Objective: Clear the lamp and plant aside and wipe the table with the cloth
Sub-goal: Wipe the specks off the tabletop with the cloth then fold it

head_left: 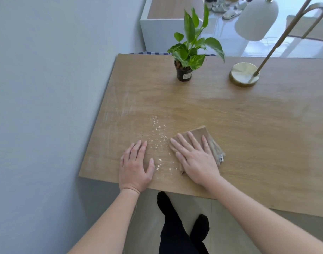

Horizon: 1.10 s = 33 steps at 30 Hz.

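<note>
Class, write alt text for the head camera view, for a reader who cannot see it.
A person's right hand presses a folded brown cloth flat on a wooden table, beside scattered white crumbs; the left hand rests flat nearby. A potted plant and brass lamp stand farther back.

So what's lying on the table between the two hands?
Scattered white crumbs on the table, between left hand and right hand on the cloth; head view.

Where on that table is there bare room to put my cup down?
The widest bare stretch of the table is its right side, between the lamp base and the cloth. Another lies mid-table, between the plant and the crumbs. The near left is crowded: left hand, crumbs, and right hand flat on the cloth.
</note>
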Tool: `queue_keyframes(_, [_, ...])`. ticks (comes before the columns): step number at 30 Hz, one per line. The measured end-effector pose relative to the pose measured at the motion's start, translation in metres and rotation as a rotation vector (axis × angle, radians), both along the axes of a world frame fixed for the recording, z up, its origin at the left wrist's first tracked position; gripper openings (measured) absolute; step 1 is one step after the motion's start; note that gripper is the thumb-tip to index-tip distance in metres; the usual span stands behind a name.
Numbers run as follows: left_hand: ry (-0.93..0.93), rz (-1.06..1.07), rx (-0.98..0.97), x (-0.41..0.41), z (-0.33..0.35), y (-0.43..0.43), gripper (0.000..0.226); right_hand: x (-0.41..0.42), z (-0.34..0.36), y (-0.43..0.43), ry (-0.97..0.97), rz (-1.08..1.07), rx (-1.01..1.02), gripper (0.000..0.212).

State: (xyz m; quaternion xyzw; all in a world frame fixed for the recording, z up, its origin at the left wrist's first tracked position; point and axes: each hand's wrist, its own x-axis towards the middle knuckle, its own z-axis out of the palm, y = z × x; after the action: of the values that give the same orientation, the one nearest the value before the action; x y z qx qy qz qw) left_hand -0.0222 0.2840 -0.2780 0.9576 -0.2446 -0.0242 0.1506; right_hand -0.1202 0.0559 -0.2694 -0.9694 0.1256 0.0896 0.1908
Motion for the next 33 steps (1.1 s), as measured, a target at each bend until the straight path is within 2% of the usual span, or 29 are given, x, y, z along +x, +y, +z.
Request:
queue_keyframes(6, [0.009, -0.004, 0.016, -0.002, 0.002, -0.001, 0.068, -0.090, 0.000, 0.028, -0.044, 0.217, -0.044, 0.052])
queue_keyframes(11, [0.008, -0.005, 0.003, -0.002, 0.002, 0.000, 0.067, -0.146, 0.004, -0.035, 0.010, 0.345, -0.127, 0.052])
queue_keyframes(13, [0.009, -0.004, -0.010, -0.001, 0.002, -0.002, 0.067, -0.144, 0.009, -0.069, 0.041, 0.279, -0.140, 0.051])
queue_keyframes(16, [0.007, -0.008, -0.011, -0.001, 0.002, -0.002, 0.068, -0.104, 0.013, -0.094, 0.048, 0.066, -0.111, 0.050])
queue_keyframes(19, [0.009, -0.007, -0.011, -0.002, 0.002, -0.001, 0.068, -0.046, 0.009, -0.075, 0.055, -0.215, -0.082, 0.050])
queue_keyframes(21, [0.009, -0.007, -0.011, -0.002, 0.002, -0.001, 0.068, -0.019, 0.006, -0.049, 0.055, -0.281, -0.066, 0.052])
queue_keyframes(24, [0.003, -0.008, -0.013, -0.004, 0.002, 0.000, 0.069, -0.018, 0.004, -0.007, 0.041, -0.136, -0.035, 0.051])
queue_keyframes(27, [-0.002, -0.011, -0.022, -0.005, 0.002, 0.000, 0.069, -0.064, 0.000, 0.019, -0.006, 0.098, -0.033, 0.050])
queue_keyframes(30, [0.003, -0.009, -0.019, -0.005, 0.002, -0.001, 0.068, -0.113, -0.003, -0.004, -0.024, 0.260, -0.077, 0.051])
queue_keyframes(33, [0.010, -0.010, -0.023, -0.004, 0.002, 0.001, 0.068, -0.127, 0.004, -0.048, 0.002, 0.253, -0.102, 0.050])
